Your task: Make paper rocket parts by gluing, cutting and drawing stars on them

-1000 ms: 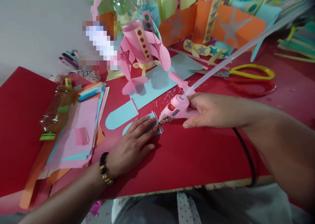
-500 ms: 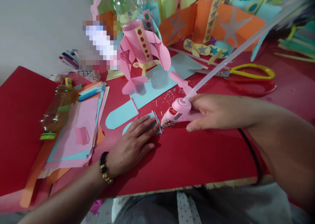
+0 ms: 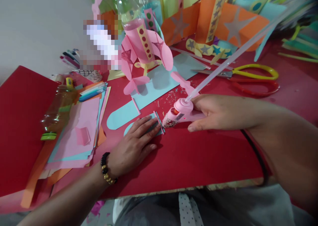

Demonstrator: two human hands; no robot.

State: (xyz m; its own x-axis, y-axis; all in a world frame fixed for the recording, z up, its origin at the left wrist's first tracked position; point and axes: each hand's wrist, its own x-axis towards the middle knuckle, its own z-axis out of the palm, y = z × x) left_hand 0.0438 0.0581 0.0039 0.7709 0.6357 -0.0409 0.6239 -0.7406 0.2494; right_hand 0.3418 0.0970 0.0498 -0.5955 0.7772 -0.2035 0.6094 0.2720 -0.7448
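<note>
My left hand (image 3: 135, 143) lies flat, fingers stretched out, pressing a small light-blue paper piece (image 3: 129, 128) onto the red table. A thin pink rolled strip (image 3: 159, 122) stands at that paper's right edge, by my fingertips. With my right hand (image 3: 211, 115) I grip a pink hot glue gun (image 3: 179, 110), its nozzle pointing down-left beside the strip. From the gun's back a long clear glue stick (image 3: 223, 63) slants up to the right. A longer light-blue paper strip (image 3: 121, 115) with a rounded end lies just beyond, with another pink roll (image 3: 136, 106) on it.
Scissors (image 3: 255, 72) with yellow and red handles lie right of the gun. Behind stand paper-covered bottles, one a pink bottle rocket (image 3: 139, 40). Coloured paper sheets (image 3: 74, 133) and a plastic bottle (image 3: 58, 110) lie at left. A black cord (image 3: 257, 153) hangs below my right wrist.
Hardly anything differs. Both hands and the glue gun keep their places, and the view has shifted very slightly.
</note>
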